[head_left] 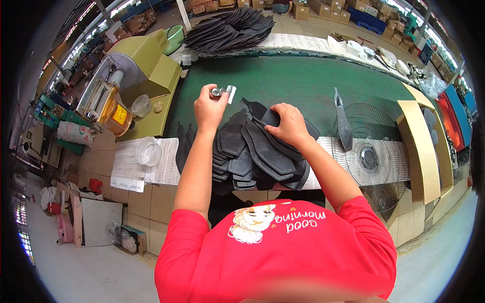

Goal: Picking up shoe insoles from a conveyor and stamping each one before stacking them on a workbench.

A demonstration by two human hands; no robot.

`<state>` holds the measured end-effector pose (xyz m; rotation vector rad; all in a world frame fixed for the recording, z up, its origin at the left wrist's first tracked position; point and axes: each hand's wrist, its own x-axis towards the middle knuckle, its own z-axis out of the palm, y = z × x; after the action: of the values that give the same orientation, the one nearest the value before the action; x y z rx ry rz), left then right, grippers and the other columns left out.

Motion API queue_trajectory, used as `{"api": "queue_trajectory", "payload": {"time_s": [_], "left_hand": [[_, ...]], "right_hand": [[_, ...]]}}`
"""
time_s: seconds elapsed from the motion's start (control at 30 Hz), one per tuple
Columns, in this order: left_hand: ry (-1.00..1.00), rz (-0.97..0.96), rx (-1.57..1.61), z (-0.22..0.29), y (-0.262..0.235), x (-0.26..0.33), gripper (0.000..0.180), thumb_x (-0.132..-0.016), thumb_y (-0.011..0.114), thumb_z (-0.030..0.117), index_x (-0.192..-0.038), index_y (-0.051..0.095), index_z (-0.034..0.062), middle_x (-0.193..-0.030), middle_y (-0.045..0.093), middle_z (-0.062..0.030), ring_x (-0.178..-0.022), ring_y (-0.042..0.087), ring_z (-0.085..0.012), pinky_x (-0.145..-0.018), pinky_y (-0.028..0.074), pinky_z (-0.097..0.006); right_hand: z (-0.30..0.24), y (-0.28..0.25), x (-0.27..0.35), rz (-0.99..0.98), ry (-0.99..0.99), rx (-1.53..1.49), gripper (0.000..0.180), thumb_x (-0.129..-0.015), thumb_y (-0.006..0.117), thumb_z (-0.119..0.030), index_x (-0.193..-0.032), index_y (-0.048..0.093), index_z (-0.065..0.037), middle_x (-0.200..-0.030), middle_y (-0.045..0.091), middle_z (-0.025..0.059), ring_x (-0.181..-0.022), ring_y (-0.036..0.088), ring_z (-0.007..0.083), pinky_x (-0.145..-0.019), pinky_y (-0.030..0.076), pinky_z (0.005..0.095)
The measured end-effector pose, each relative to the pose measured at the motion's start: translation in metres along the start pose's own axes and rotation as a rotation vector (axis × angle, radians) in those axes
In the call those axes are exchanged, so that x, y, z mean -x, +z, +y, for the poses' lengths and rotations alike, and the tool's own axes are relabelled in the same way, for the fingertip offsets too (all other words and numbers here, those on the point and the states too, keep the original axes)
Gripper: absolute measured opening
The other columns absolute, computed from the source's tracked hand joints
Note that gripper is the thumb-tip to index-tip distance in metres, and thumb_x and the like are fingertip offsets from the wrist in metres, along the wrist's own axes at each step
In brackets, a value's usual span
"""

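My left hand is closed around a small shiny metal tool with a wide flat silver head, held above the green belt. Its exact kind I cannot make out. To the right, my right hand grips the upper piece of a stack, a dark flat rubbery piece with a pointed tip, thumb on the near side. Beneath and beside it lie several overlapping black sole-shaped pieces along the near edge of the belt. One more such piece lies apart, on the fan guard.
A wire fan guard and an open cardboard box stand at the right. At left are an olive-green machine and a clear plastic tub. A large pile of black pieces lies beyond the belt.
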<state>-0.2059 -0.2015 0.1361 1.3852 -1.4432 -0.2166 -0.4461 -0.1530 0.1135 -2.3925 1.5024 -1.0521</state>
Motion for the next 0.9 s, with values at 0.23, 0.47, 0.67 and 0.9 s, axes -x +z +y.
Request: {"api": "queue_trajectory", "payload": {"time_s": [0.23,0.47,0.67,0.9], "left_hand": [[0.119,-0.275,0.021,0.029,0.024,0.046,0.036,-0.075,0.075,0.021,-0.105,0.062,0.0077,-0.079,0.069,-0.0132,-0.070,0.069,-0.0291,-0.066,0.055,-0.038],[0.013,-0.011,-0.009,-0.004,-0.001,0.013,0.034,-0.076,0.075,0.019,-0.104,0.063,0.0038,-0.078,0.071,-0.0138,-0.073,0.071,-0.0248,-0.067,0.055,-0.035],[-0.083,-0.040,0.175,-0.024,-0.027,0.030,0.036,-0.076,0.077,0.013,-0.106,0.063,0.0011,-0.077,0.069,-0.0086,-0.069,0.068,-0.0148,-0.065,0.053,-0.028],[-0.120,-0.067,0.160,-0.029,-0.024,0.038,0.035,-0.076,0.078,0.014,-0.105,0.063,0.0013,-0.074,0.068,-0.0064,-0.066,0.066,-0.0121,-0.064,0.052,-0.027]], "right_hand": [[-0.001,0.008,0.003,0.069,-0.051,0.004,0.046,-0.065,0.079,-0.025,-0.100,0.060,-0.002,-0.094,0.062,0.0130,-0.096,0.059,0.0326,-0.087,0.045,0.0428],[0.015,-0.024,0.014,0.200,-0.029,-0.022,0.047,-0.066,0.078,-0.026,-0.103,0.062,-0.003,-0.102,0.063,0.0142,-0.098,0.060,0.0327,-0.088,0.047,0.0415],[0.142,-0.095,0.002,0.529,0.560,0.215,0.049,-0.070,0.076,-0.038,-0.106,0.067,-0.004,-0.103,0.065,0.0157,-0.097,0.062,0.0340,-0.085,0.050,0.0428],[0.242,-0.089,0.048,0.249,1.058,0.313,0.068,-0.069,0.075,-0.045,-0.126,0.061,-0.010,-0.125,0.061,0.0162,-0.115,0.058,0.0330,-0.097,0.045,0.0466]]}}
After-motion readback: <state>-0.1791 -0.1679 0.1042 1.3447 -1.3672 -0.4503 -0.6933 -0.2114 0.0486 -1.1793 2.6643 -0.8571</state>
